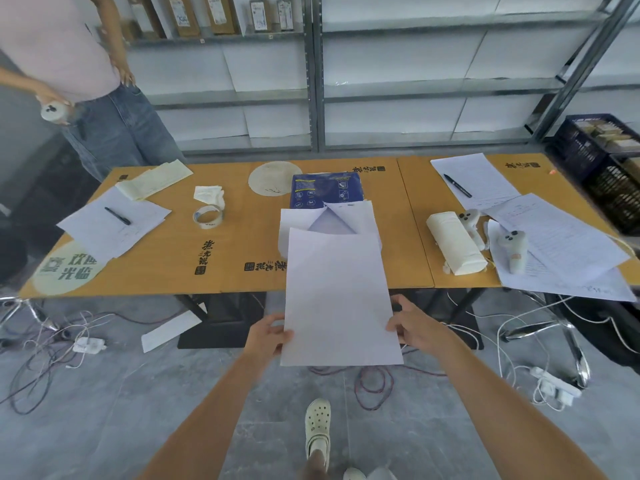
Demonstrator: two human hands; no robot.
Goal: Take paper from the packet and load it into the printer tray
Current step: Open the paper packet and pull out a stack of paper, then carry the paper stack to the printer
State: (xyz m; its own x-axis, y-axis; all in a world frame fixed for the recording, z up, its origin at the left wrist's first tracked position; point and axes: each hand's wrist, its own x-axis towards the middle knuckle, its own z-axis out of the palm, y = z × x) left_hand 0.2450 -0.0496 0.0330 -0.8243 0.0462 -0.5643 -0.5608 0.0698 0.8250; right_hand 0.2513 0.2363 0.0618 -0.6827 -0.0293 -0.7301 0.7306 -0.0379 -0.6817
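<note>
1. The left hand (268, 336) pinches the left edge of a thin stack of white paper (337, 296), thumb on top and fingers curled beneath.
2. The right hand (414, 323) grips the right edge the same way, so the smooth, flat rectangular sheets hang in the air over the near edge of the worktop (242, 237).
3. The packet (327, 211) lies on the worktop just beyond the held sheets; its glossy dark blue wrapper is torn open at the near end, the white flaps folded back into a triangle over the ream.
4. The worktop is matte orange-brown board printed with black characters.
5. A clear, round tape roll (207, 216) sits left of the packet.
</note>
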